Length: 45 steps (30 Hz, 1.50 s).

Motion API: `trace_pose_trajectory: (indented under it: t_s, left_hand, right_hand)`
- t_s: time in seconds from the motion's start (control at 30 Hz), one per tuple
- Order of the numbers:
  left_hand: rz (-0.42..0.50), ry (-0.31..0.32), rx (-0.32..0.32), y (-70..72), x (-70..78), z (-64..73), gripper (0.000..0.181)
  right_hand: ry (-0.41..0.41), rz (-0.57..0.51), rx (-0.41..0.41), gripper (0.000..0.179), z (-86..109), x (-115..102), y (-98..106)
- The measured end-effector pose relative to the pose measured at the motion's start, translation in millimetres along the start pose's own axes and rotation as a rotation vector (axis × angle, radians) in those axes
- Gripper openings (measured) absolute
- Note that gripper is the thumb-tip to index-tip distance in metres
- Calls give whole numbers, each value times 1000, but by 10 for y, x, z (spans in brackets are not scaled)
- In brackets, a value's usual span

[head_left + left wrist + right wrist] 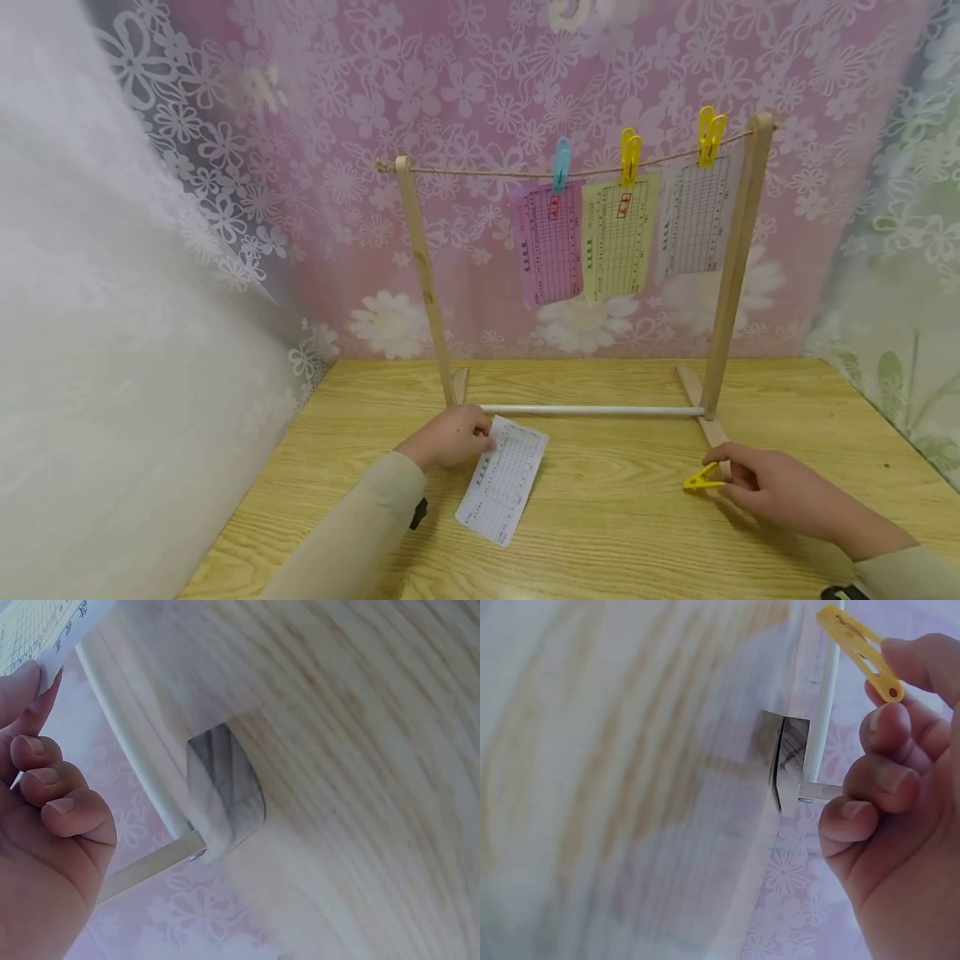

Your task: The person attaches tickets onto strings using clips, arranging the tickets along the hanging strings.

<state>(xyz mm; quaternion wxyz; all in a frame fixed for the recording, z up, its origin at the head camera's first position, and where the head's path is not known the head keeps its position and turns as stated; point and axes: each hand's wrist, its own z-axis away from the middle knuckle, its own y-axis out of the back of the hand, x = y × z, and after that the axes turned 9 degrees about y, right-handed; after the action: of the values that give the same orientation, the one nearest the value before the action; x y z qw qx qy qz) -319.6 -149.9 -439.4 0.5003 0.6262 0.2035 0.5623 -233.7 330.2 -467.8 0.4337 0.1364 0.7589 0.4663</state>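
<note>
My left hand (452,435) pinches the upper left edge of a white printed slip (507,483) between thumb and forefinger, over the table. In the left wrist view the slip's corner (51,661) shows between those two fingertips, the other fingers curled. At the right, my right hand (780,487) pinches a yellow clothespin (702,479) by one end, its other end pointing left. A wooden rack behind carries a string (480,172). From it hang a pink slip (551,246) under a blue clothespin (562,165), and a yellow slip (621,242) and a white slip (696,218) under yellow clothespins (631,157).
The rack's left post (424,283) and right post (738,267) stand on wooden feet, joined low down by a white rod (592,410). Flowered curtains (337,108) enclose the wood-grain table (600,533) at the back and sides.
</note>
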Motion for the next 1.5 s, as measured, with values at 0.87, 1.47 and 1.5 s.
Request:
trace_pose_trajectory:
  t_s: [0.87, 1.47, 1.5]
  left_hand:
    - [-40, -53, 196, 330, 28, 231, 31]
    - [39, -22, 368, 605, 133, 358, 27]
    - [44, -19, 381, 620, 135, 358, 25]
  right_hand:
    - [-17, 60, 144, 37, -149, -238, 161]
    - [27, 161, 261, 41, -291, -427, 364]
    - [37, 175, 270, 40, -310, -446, 379]
